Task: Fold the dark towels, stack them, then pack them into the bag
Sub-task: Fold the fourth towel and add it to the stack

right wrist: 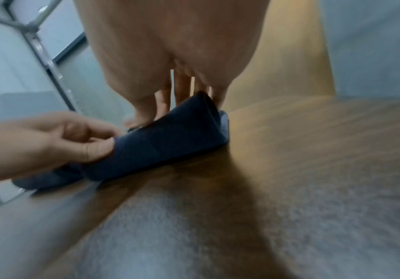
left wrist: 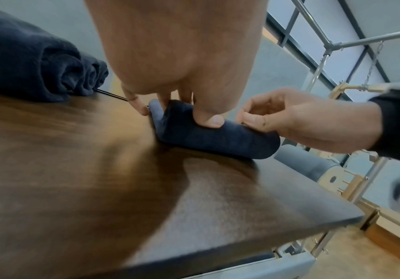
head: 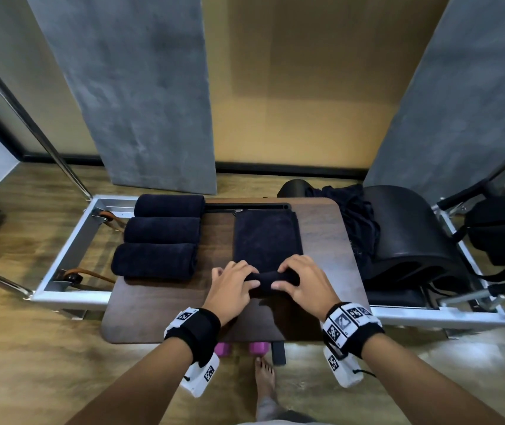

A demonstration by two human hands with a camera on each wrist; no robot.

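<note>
A dark towel (head: 268, 237) lies flat down the middle of the wooden table (head: 159, 305), and its near end is rolled into a small roll (head: 274, 279). My left hand (head: 237, 279) grips the roll's left end, thumb on the near side and fingers over the top (left wrist: 208, 120). My right hand (head: 298, 279) pinches the right end (right wrist: 170, 105). Three rolled dark towels (head: 159, 236) lie side by side at the table's left edge. A black bag (head: 503, 231) sits off the table at the far right.
A crumpled dark cloth (head: 357, 219) lies past the table's right edge against a black padded barrel (head: 410, 231). The table sits over a metal exercise frame (head: 70, 240). Pink dumbbells (head: 257, 347) and a bare foot (head: 265, 378) are on the floor below.
</note>
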